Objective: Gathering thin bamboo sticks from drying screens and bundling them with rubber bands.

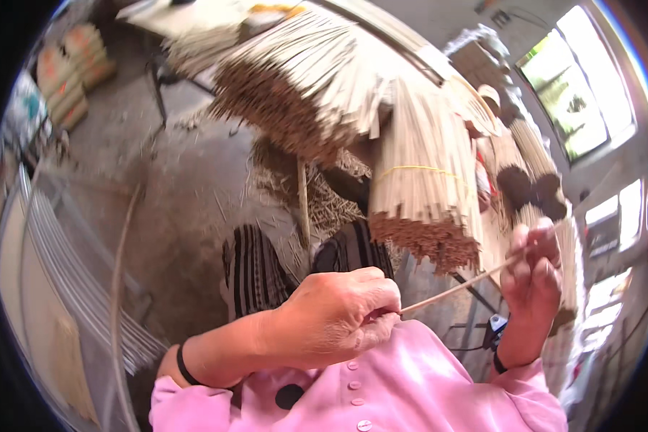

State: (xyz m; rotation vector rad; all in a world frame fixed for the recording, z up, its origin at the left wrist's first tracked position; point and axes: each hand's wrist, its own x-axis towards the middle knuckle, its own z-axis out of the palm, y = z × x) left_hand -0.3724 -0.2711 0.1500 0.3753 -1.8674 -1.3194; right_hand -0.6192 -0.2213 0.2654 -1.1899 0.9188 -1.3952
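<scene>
Risked snapping the thin stick [450,289], stretched on a slant between the left hand [349,309] and the right hand [533,270], through too much bend or a sharp twist. Could also have slipped at the far end through too light a fingertip hold, or driven a splinter into bare skin through sliding along the wood. Might have knocked strips out of the banded bundle [425,144], just ahead of and between both hands, through a wide swing of the right hand.

Had the hands well apart, joined only by the stick. Had the left hand closed in a fist around the near end, with thumb against curled fingers. Had the right hand raised, with fingers bent in around the far end; could not tell how firmly. Had a loose heap of strips [295,72] farther ahead of the left hand.
</scene>
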